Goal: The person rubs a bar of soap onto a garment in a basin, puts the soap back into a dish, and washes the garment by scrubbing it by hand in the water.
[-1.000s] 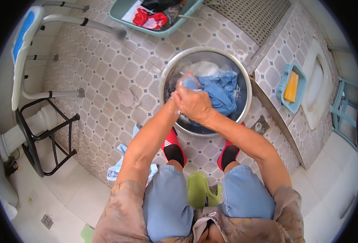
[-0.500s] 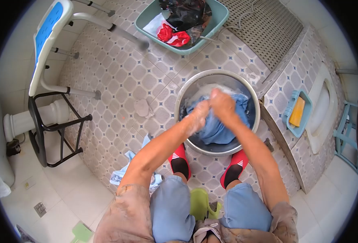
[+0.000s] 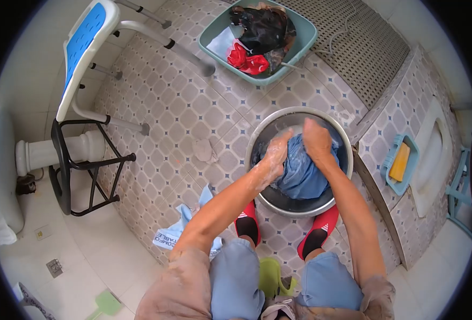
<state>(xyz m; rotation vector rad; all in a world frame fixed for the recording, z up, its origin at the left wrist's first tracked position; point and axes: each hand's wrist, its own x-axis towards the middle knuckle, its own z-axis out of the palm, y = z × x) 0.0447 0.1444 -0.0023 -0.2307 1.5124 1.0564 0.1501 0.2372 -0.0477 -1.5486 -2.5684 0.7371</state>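
A round metal basin [image 3: 348, 160] stands on the floor between my feet. Wet blue cloth [image 3: 302, 178] is bunched inside it, with soapy water around its upper side. My left hand [image 3: 279, 148], with suds on the hand and wrist, is closed on the left edge of the cloth. On the cloth's upper right, my right hand [image 3: 317, 140] makes a fist around a fold. The two hands are slightly apart. Fingertips of both are partly hidden.
A teal tub [image 3: 206, 42] beyond the basin holds dark and red clothes. At right, a blue tray [image 3: 412, 165] carries a yellow soap bar [image 3: 399, 161] beside a squat toilet [image 3: 432, 160]. A shower chair [image 3: 89, 34] stands left; light-blue cloth [image 3: 180, 226] lies near my left leg.
My hands were close together and blurred over the cloth; now they are farther apart, the right one higher. The whole view has shifted, so the basin appears lower and further right.
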